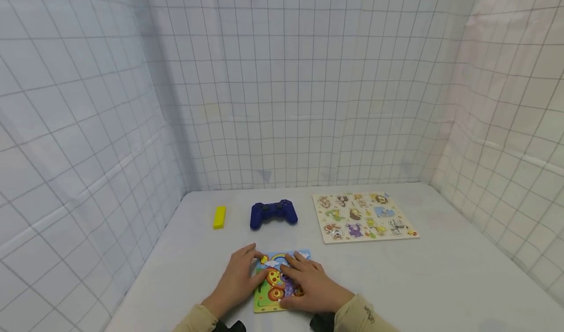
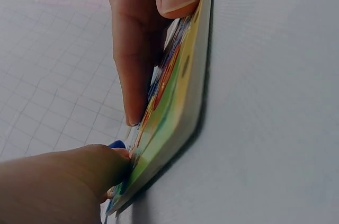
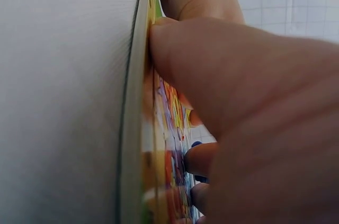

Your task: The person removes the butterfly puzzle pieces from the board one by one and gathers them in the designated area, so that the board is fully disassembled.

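Observation:
A small picture puzzle board (image 1: 267, 303), showing a rainbow, a butterfly and flowers, lies flat near the front of the table. My left hand (image 1: 238, 276) rests along its left side, thumb on the picture and fingertips by the upper left corner. Across the right part lies my right hand (image 1: 314, 284), fingers spread and touching the picture, thumb near the lower edge. In the left wrist view, the board's pale edge (image 2: 192, 121) sits on the table. The right thumb (image 3: 175, 49) presses close to the board's border in the right wrist view. Some of the picture is hidden under the right hand.
Beyond the hands lie a dark blue game controller (image 1: 273, 213) and a yellow block (image 1: 219, 217) to its left. A larger wooden animal puzzle board (image 1: 364, 239) lies at the back right. White gridded sheets (image 1: 282, 87) enclose the white table (image 1: 440, 283) on three sides.

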Tool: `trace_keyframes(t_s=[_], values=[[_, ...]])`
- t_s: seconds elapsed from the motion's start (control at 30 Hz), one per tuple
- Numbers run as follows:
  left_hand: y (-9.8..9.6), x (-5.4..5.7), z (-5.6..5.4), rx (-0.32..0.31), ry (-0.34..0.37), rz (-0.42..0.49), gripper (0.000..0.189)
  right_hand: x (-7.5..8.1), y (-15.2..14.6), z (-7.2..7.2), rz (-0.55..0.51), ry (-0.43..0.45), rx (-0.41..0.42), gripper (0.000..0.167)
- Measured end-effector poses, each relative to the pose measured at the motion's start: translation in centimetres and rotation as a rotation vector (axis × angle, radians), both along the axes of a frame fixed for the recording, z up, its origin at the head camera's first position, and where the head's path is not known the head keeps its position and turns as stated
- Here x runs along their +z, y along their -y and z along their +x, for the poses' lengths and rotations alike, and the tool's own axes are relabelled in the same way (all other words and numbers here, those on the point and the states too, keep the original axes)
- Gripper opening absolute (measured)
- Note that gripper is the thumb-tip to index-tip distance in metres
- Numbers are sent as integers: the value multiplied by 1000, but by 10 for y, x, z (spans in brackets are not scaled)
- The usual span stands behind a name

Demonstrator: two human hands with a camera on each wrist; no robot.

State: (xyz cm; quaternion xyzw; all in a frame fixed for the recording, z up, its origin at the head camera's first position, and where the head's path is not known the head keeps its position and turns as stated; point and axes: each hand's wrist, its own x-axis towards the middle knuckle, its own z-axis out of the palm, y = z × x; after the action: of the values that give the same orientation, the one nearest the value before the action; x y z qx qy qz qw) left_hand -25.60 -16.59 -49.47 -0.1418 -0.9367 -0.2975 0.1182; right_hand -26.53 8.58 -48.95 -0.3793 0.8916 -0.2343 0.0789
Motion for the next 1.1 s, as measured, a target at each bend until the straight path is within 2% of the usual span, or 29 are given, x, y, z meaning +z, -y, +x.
trace_keyframes(t_s=[0.23,0.63,0.83,1.1], values=[[-1,1,-1,21,48,37,31,0,1,0,16,-6,-7,83],[-2,0,-4,22,37,44,34,1,1,-1,16,-3,-6,83],[-2,-1,-5,11,-8,67,33,-1,1,-2,23,-16,-9,83],[-2,-1,-5,5,-101,81,33,-1,1,-2,30,-14,-11,84]])
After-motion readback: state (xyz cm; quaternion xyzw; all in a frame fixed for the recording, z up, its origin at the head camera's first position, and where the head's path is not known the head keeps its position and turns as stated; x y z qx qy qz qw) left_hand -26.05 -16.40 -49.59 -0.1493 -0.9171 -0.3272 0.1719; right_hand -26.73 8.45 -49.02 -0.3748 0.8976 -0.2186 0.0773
